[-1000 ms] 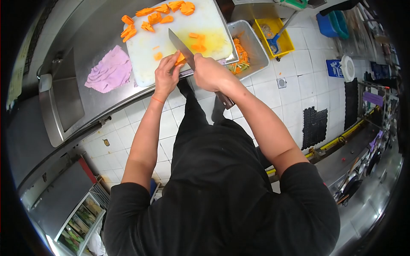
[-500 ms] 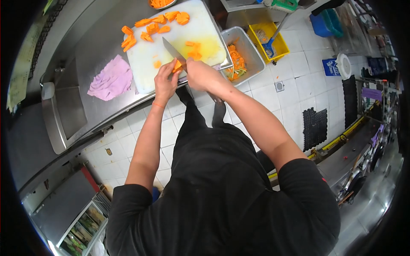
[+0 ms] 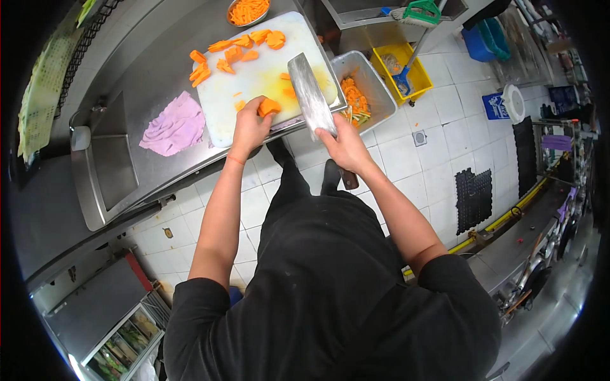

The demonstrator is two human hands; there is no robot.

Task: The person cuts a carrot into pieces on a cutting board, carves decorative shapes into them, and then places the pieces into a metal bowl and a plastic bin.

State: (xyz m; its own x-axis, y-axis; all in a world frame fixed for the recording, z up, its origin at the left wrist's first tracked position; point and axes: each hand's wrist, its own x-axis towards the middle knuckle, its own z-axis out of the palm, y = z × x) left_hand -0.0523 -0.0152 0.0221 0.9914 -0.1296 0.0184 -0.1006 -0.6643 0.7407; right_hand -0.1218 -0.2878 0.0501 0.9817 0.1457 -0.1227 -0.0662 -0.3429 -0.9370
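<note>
My left hand (image 3: 251, 124) pinches a thick chunk of carrot (image 3: 269, 106) above the near edge of the white cutting board (image 3: 219, 108). In my right hand (image 3: 346, 145) is a cleaver (image 3: 311, 95), its broad blade turned flat to view over the board's right edge and its wooden handle sticking out below the hand. Small carrot scraps lie near the left fingers and by the blade. Several cut carrot pieces (image 3: 232, 55) sit along the far side of the board, which has a yellow stain at its right.
A bowl of shredded carrot (image 3: 248, 11) stands beyond the board. Left of it lies a crumpled purple cloth (image 3: 170, 125) on the steel counter, beside a sink (image 3: 113, 159). At the right, a grey bin (image 3: 376, 95) holds peelings, with a yellow bucket (image 3: 419, 82) farther on.
The cleaver has come off the carrot and swung right, its blade now turned flat. My left hand still holds the carrot chunk near the board's edge. The whole view has shifted slightly.
</note>
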